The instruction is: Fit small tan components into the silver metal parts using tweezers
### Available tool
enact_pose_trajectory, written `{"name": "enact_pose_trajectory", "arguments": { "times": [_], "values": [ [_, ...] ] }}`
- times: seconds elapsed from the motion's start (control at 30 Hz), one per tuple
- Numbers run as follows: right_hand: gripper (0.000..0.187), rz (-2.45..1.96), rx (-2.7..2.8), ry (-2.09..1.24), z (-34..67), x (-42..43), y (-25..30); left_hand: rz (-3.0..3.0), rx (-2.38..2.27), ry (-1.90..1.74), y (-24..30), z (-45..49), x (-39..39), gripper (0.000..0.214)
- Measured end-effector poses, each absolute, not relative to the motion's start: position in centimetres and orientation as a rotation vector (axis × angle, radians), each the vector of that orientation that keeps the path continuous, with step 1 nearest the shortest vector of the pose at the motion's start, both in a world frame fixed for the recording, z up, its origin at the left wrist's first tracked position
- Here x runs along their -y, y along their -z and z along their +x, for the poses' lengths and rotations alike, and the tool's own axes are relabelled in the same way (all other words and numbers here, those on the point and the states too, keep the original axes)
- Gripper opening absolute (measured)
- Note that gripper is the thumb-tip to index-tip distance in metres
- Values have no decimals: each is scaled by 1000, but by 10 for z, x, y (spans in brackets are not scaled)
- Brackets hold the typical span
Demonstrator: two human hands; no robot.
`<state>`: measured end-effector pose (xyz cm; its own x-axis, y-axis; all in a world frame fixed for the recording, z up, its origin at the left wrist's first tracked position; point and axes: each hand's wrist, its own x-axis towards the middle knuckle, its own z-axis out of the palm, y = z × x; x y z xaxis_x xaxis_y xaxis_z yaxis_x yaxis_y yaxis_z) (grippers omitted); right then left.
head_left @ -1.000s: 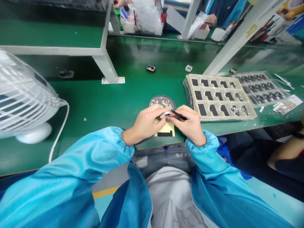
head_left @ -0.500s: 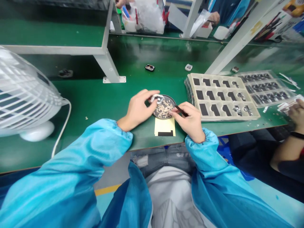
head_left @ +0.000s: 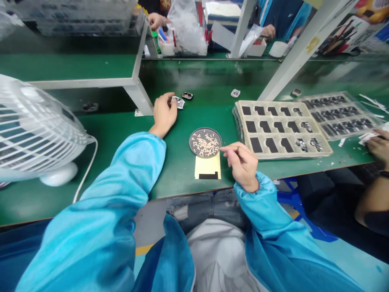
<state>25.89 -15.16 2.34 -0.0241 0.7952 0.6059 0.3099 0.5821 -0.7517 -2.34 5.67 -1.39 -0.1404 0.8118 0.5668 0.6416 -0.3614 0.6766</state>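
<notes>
You pinch a white part (head_left: 179, 103) in your left hand (head_left: 165, 114), just beside a black-rimmed case (head_left: 187, 95) that a slip could knock; beside your right hand (head_left: 243, 165), its hold unclear, a nudged dish (head_left: 193, 137) could scatter pale pieces (head_left: 206, 142).

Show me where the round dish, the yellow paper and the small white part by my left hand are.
Round dish (head_left: 192, 142): head view, its left rim.
Yellow paper (head_left: 207, 166): head view, middle of its uncovered yellow area.
Small white part (head_left: 180, 103): head view, the side clear of the fingers.
</notes>
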Motion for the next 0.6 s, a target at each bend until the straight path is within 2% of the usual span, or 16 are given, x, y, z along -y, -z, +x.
{"name": "enact_pose_trajectory", "arguments": {
  "times": [0.07, 0.17, 0.3, 0.47, 0.6],
  "values": [
    [34, -909, 1529, -470, 263, 156, -17, 2021, -1742, -1490, 13, -19, -79, 42],
    [45, -922, 1451, -506, 267, 160, -6, 2121, -1834, -1255, 10, -7, -99, 56],
    [40, -1020, 1321, -882, 267, 157, -3, 2062, -1996, -952, 3, 6, -109, 56],
    [28, -936, 1274, -1227, 264, 153, -12, 2080, -1893, -1208, -2, 10, -99, 36],
    [22, -951, 1374, -1253, 268, 162, -10, 2073, -1743, -1401, -3, 21, -54, 34]
  ]
}}
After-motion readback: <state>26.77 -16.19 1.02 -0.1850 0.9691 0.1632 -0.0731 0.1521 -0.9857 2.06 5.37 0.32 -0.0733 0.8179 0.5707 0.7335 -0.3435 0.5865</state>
